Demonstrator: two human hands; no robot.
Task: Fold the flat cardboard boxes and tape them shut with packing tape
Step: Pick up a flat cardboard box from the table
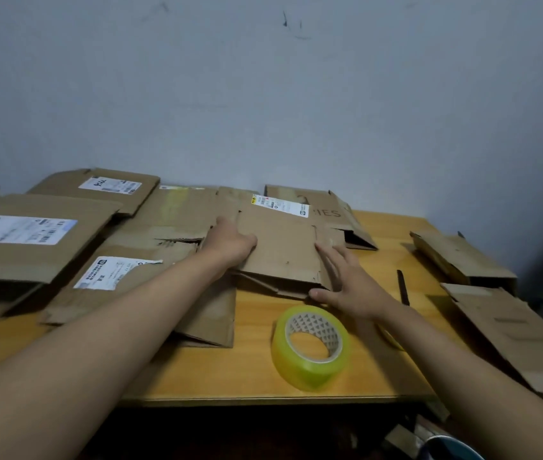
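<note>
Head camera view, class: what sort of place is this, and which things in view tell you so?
Probably a makeshift home packing spot: a wooden table against a scuffed bare wall, used flat cardboard boxes with shipping labels, and a roll of clear yellowish packing tape.

Scuffed grey-blue wall (263,94) behind yellow wooden table (230,376); dim light.
</note>
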